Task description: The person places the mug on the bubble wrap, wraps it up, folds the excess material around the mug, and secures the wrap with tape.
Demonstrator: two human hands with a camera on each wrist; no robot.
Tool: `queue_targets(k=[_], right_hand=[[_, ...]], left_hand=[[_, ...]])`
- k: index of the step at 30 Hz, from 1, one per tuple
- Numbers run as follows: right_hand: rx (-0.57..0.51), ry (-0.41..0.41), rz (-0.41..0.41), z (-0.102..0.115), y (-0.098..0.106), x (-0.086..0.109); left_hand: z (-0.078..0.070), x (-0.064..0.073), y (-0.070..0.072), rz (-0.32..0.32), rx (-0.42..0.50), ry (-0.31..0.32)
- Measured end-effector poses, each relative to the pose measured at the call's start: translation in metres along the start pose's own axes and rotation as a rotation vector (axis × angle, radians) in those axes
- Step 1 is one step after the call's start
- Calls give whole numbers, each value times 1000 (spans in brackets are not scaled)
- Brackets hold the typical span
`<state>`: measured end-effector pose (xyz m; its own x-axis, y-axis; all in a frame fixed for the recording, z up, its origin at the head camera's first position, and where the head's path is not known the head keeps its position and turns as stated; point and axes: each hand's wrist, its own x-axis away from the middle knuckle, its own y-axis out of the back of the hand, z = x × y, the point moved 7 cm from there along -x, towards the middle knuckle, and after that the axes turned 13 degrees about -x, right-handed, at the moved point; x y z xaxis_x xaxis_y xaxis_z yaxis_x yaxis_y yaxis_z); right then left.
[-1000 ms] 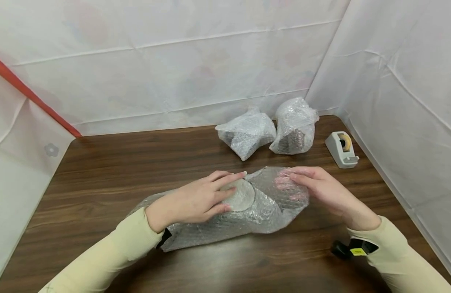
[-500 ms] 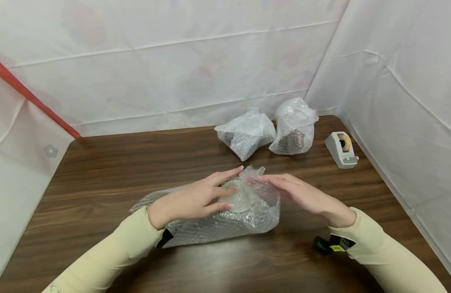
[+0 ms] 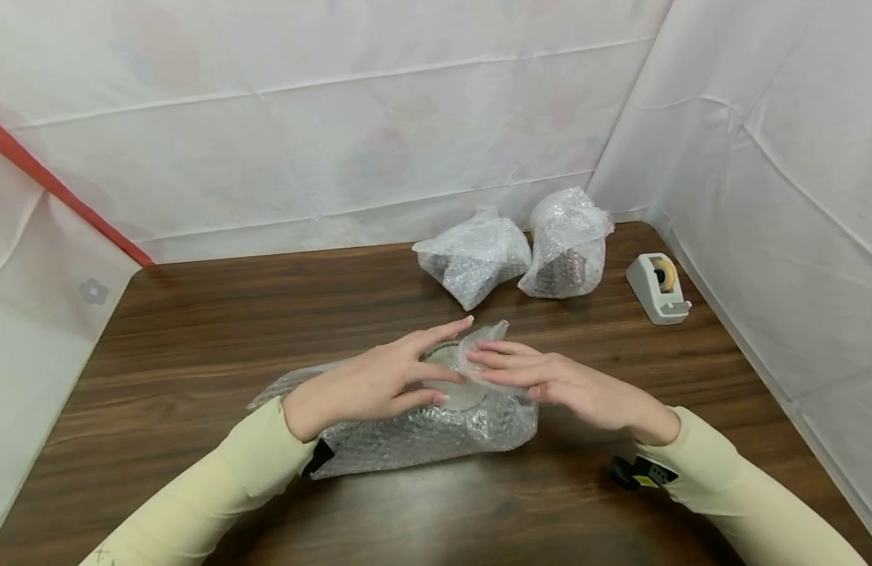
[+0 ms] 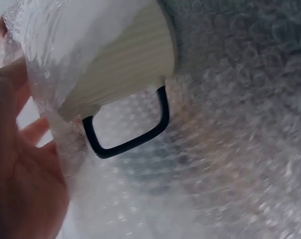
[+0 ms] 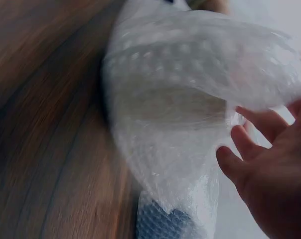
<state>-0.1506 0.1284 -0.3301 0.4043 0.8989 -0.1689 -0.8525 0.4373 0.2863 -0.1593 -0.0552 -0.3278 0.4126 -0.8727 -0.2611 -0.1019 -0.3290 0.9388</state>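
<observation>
On the table in the head view lies a sheet of bubble wrap (image 3: pixel 421 448), folded partly around an upright object with a pale round top (image 3: pixel 444 356). In the left wrist view its pale side (image 4: pixel 135 64) and a black squared handle (image 4: pixel 131 144) show beside the wrap. My left hand (image 3: pixel 379 381) spreads straight fingers over the round top, and its forearm crosses the wrap. From the right, my right hand (image 3: pixel 577 389) presses a raised flap of wrap (image 3: pixel 485 338) toward the top with extended fingers. The object's lower part is hidden by the wrap.
Two bubble-wrapped bundles, one on the left (image 3: pixel 474 255) and one on the right (image 3: pixel 566 248), stand at the back of the wooden table (image 3: pixel 266 299). A white tape dispenser (image 3: pixel 658 291) sits near the right edge. White sheeting (image 3: pixel 301 157) hangs behind.
My right hand has moved left, folding the right end of the bubble wrap inward over the round top. My left hand stays nearly in place.
</observation>
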Motion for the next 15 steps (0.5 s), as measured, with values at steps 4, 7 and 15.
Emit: queue_targets(k=[4, 7, 15], right_hand=[[189, 18, -6, -4, -5, -4], [287, 17, 0, -4, -7, -6], [442, -43, -198, 2, -4, 1]], left_hand=[[-1, -3, 5, -99, 75, -27], [-4, -4, 7, -150, 58, -84], [-4, -4, 4, -213, -30, -108]])
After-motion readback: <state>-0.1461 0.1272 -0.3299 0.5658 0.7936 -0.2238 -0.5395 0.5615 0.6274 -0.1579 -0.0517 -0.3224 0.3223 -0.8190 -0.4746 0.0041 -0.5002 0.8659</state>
